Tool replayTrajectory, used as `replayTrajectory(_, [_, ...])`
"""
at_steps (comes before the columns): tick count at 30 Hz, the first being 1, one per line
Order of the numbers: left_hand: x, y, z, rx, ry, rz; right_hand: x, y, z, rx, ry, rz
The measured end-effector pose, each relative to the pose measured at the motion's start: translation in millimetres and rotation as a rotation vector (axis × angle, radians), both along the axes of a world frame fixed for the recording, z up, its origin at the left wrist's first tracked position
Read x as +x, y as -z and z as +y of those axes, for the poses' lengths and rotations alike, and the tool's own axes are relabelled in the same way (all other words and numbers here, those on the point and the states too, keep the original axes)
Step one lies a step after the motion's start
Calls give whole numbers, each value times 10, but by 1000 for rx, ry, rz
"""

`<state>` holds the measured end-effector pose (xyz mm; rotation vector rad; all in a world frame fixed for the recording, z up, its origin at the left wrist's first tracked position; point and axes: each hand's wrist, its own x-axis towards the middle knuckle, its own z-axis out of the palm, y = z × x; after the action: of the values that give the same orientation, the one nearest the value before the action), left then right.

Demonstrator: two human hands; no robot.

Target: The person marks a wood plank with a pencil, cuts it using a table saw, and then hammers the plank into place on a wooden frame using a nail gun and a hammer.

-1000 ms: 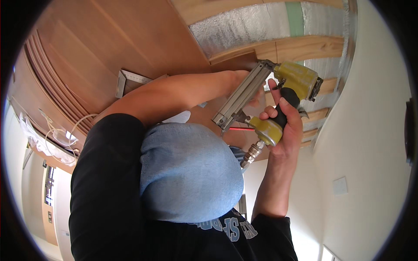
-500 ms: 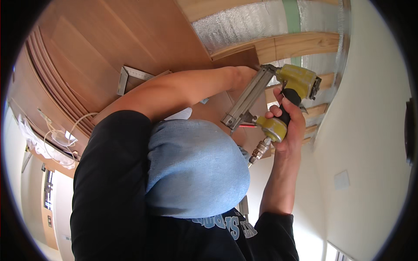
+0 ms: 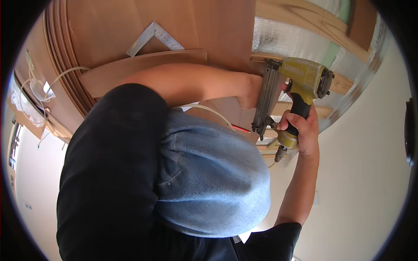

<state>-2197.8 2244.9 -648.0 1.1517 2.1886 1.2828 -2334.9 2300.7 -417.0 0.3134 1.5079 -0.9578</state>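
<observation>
My right hand (image 3: 303, 128) grips the black handle of a yellow-green pneumatic nailer (image 3: 304, 76), whose long dark magazine (image 3: 266, 100) points toward the lower middle and whose hose fitting hangs at the bottom. My left arm reaches across the middle, and my left hand (image 3: 250, 90) rests on the brown boards just left of the magazine, its fingers bent and partly hidden. A red pencil-like stick (image 3: 241, 128) lies below that hand, beside a pale hose (image 3: 211, 111). Blue denim (image 3: 209, 174), apparently over my bent knee, fills the lower middle.
A metal square (image 3: 152, 30) lies on a brown panel (image 3: 217, 26) above a loose board strip (image 3: 130, 61). Wooden battens (image 3: 313, 21) over foil insulation (image 3: 274, 32) run at upper right, beside a white wall (image 3: 365, 161). Tangled cords (image 3: 39, 95) are at the far left.
The view has shifted, carrying the panel and square upward and right. The nailer in my right hand has turned more upright, with its magazine nearer vertical.
</observation>
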Motion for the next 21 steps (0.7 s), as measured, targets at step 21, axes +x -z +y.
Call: replayTrajectory(21, [-304, -424, -278, -111, 271, 279, -460, -113, -395, 189, -308, 20])
